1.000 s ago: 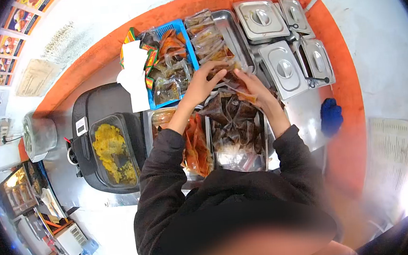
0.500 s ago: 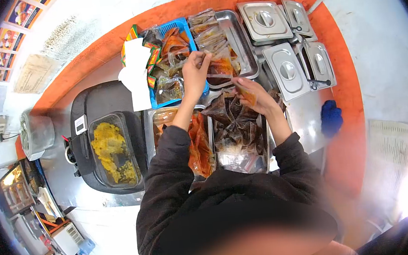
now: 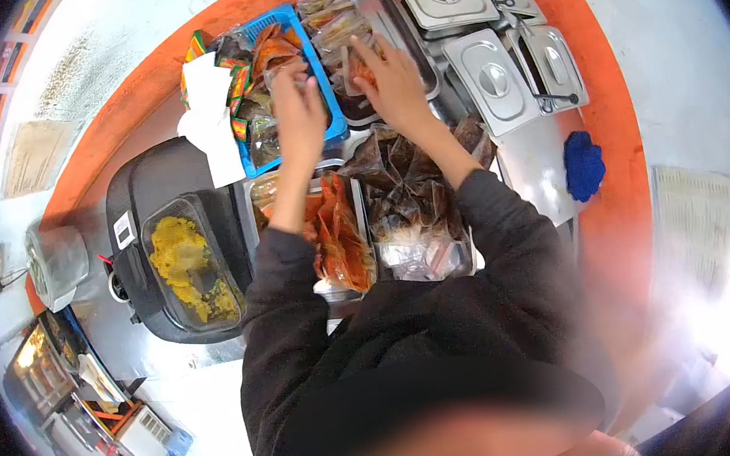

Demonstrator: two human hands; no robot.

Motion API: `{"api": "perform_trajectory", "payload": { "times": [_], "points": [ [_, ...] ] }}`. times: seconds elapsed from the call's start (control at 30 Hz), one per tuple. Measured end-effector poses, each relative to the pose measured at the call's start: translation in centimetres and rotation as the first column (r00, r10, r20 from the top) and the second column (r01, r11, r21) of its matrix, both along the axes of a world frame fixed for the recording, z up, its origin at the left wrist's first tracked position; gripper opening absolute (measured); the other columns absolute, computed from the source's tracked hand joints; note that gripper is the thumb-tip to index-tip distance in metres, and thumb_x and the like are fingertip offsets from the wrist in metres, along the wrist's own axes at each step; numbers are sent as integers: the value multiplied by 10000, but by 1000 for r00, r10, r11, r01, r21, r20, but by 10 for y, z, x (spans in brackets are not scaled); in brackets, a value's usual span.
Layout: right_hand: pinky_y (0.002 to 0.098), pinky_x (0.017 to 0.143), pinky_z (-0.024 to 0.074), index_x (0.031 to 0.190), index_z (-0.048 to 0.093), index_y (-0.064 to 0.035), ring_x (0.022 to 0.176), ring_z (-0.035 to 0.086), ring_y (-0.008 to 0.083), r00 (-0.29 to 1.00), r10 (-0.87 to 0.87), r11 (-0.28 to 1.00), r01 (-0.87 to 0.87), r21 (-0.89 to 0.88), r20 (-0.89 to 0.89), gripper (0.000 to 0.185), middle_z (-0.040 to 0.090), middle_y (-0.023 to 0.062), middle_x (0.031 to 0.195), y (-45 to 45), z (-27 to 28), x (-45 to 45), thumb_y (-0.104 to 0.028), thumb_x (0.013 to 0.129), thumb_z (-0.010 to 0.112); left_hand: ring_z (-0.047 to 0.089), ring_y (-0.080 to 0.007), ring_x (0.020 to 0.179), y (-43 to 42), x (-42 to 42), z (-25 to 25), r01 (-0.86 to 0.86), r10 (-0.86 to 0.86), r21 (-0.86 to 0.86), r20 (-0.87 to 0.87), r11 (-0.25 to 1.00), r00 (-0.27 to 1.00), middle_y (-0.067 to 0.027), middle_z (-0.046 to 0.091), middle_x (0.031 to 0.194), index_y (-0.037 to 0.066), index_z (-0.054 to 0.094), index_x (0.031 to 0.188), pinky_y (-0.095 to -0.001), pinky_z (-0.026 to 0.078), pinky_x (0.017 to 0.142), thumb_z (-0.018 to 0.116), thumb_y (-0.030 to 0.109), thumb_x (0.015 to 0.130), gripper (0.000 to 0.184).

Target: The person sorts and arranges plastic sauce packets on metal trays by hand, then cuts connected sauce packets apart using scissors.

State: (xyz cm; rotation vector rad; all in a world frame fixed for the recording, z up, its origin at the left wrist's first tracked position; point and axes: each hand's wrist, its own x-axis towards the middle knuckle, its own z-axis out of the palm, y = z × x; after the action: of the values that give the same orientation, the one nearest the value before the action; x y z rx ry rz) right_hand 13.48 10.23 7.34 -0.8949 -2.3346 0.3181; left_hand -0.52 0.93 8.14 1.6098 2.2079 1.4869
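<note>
My left hand (image 3: 298, 112) is over the right side of a blue plastic basket (image 3: 332, 100). Its fingers are slightly blurred, bent and apart, with nothing visible in them. In the basket lie clear bags of reddish-brown and dark food (image 3: 273, 49). My right hand (image 3: 396, 86) reaches over flat clear packets (image 3: 335, 31) at the left of a metal tray (image 3: 414, 46). Its fingers are spread around a packet with reddish contents (image 3: 361, 78), and I cannot tell whether they touch it. Closer to me, dark filled bags (image 3: 404, 172) and orange-red bags (image 3: 340, 239) fill metal pans.
Lidded steel containers (image 3: 491, 78) stand at the right, some with ladle handles sticking out. A blue cloth (image 3: 584, 165) lies beside them. On the left, a black case (image 3: 132, 196) carries a clear tub of yellow food (image 3: 194, 260). White paper (image 3: 217, 128) overlaps the basket's left side.
My right hand has moved up and left from above the dark bags to the packets, its fingers spreading. My left hand has shifted left over the basket, its pinch loosened. The camera view has shifted.
</note>
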Motion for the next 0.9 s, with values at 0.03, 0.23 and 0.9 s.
{"api": "perform_trajectory", "payload": {
  "times": [0.03, 0.23, 0.9],
  "points": [
    [417, 877, 417, 1258, 475, -88, 1013, 519, 333, 998, 9, 1000, -11, -26, -63, 478, 510, 184, 1170, -3, 20, 15, -125, 807, 629, 564, -222, 887, -17, -1, 18, -9, 5, -72, -43, 997, 999, -133, 564, 1010, -3, 516, 1077, -327, 439, 816, 492, 119, 925, 196],
    [260, 642, 463, 979, 633, -14, 684, 572, 125, 901, -295, 888, 136, -438, -318, 136, 634, 86, 781, -34, 39, 168, -52, 876, 554, 524, -97, 691, -102, -1, 52, 234, -125, -311, 332, 921, 935, -59, 595, 762, 3, 591, 970, -247, 431, 660, 514, 133, 930, 157],
    [424, 839, 434, 1011, 503, 39, 964, 505, 378, 845, -417, 750, 528, -398, 336, 422, 532, 213, 997, -156, -58, 349, -18, 655, 722, 575, -346, 979, 55, 199, -51, 314, -441, -587, -84, 746, 893, -169, 556, 1078, 14, 489, 1144, -480, 452, 792, 747, 349, 692, 619]
  ]
}}
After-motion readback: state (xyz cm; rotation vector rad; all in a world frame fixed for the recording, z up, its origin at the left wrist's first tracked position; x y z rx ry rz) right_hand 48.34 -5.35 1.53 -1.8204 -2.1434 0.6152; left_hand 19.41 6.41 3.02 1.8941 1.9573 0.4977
